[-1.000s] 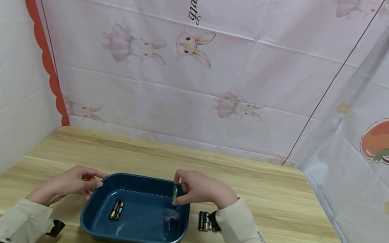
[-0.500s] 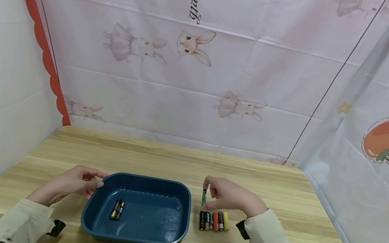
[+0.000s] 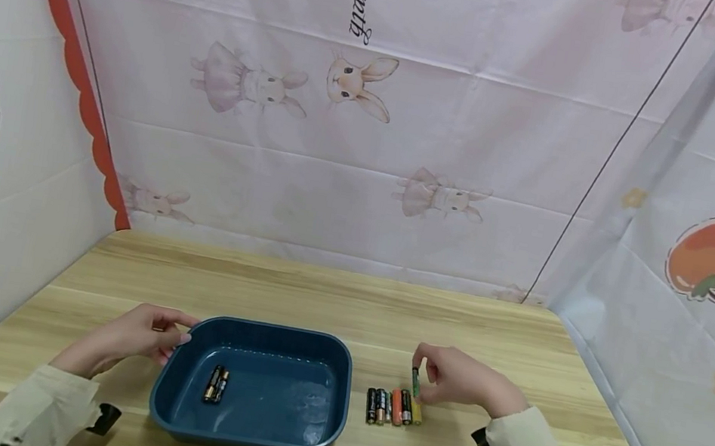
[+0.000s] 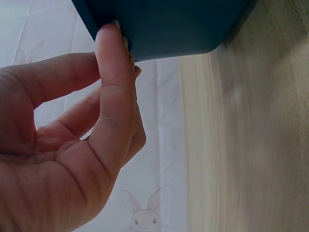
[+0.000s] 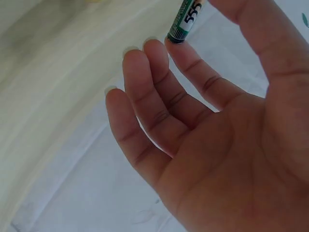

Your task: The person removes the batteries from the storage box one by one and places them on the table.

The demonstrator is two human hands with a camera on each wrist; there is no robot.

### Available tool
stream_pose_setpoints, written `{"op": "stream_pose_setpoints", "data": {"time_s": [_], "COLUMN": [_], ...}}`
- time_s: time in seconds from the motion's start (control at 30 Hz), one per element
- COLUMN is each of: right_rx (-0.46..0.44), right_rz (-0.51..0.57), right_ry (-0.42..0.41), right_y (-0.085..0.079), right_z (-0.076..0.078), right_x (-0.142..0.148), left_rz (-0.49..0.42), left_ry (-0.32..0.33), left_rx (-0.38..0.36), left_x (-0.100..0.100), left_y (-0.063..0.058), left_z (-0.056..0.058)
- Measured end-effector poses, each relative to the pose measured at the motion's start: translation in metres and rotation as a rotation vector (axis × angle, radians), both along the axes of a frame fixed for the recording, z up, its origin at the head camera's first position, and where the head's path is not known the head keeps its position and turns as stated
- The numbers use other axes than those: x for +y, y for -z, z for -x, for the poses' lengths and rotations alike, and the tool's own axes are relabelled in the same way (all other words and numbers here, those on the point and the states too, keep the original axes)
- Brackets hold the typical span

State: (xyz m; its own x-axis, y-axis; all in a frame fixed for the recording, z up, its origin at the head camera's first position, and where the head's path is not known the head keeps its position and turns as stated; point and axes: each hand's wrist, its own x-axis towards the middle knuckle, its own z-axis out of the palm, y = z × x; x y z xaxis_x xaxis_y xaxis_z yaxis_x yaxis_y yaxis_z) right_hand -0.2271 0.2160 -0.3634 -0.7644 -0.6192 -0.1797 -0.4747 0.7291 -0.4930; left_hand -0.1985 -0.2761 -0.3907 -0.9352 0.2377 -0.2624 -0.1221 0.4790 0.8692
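My right hand pinches a green battery by its ends between thumb and index finger; the label reads 555. In the head view this hand is at the right end of a row of batteries, overlapping the yellow battery. My left hand holds the left wall of a blue rectangular tray near its far corner. Thumb and fingers meet at the tray's edge in the left wrist view. Two black and gold batteries lie side by side in the tray's left part.
The row beside the tray's right wall holds several batteries, black, orange and yellow among them. Everything stands on a wood-grain table. Printed cloth walls enclose it at the back and both sides.
With the green battery pinched, my right hand has moved from over the tray's right side rightward to the row's right end, uncovering the row. The left hand stays on the tray.
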Motion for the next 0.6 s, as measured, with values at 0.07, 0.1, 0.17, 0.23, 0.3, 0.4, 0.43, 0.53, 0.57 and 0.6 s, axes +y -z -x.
{"op": "stream_pose_setpoints", "data": {"time_s": [0.07,0.1,0.17,0.23,0.3,0.4,0.43,0.53,0.57,0.6], "right_rx": [-0.003,-0.007,-0.017,-0.027,-0.036,-0.057,-0.062,-0.077,-0.078,-0.081], "right_rz": [-0.015,-0.020,-0.032,-0.045,-0.057,-0.068,-0.069,-0.065,-0.064,-0.060], "right_ry": [0.024,0.036,0.060,0.076,0.087,0.106,0.112,0.114,0.107,0.101], "right_y": [0.004,0.006,0.010,0.015,0.019,0.025,0.027,0.030,0.031,0.032], "right_z": [-0.001,-0.001,-0.002,-0.002,-0.002,-0.002,-0.002,-0.003,-0.003,-0.003], "right_x": [0.004,0.006,0.009,0.012,0.014,0.015,0.016,0.015,0.015,0.015], "left_rz": [0.001,0.002,0.004,0.004,0.003,-0.001,-0.002,-0.006,-0.008,-0.011], "left_ry": [-0.004,-0.006,-0.010,-0.006,0.000,0.007,0.008,0.011,0.013,0.012], "left_rx": [-0.001,-0.002,-0.004,-0.003,-0.001,0.001,0.002,0.004,0.004,0.005], "left_x": [0.000,0.000,0.000,0.000,0.000,0.000,0.000,0.000,0.000,0.000], "left_y": [0.000,0.000,0.000,0.000,-0.001,-0.001,-0.001,-0.001,-0.001,-0.001], "left_z": [0.000,0.000,0.000,0.000,-0.001,-0.001,-0.001,-0.001,-0.001,-0.001]}}
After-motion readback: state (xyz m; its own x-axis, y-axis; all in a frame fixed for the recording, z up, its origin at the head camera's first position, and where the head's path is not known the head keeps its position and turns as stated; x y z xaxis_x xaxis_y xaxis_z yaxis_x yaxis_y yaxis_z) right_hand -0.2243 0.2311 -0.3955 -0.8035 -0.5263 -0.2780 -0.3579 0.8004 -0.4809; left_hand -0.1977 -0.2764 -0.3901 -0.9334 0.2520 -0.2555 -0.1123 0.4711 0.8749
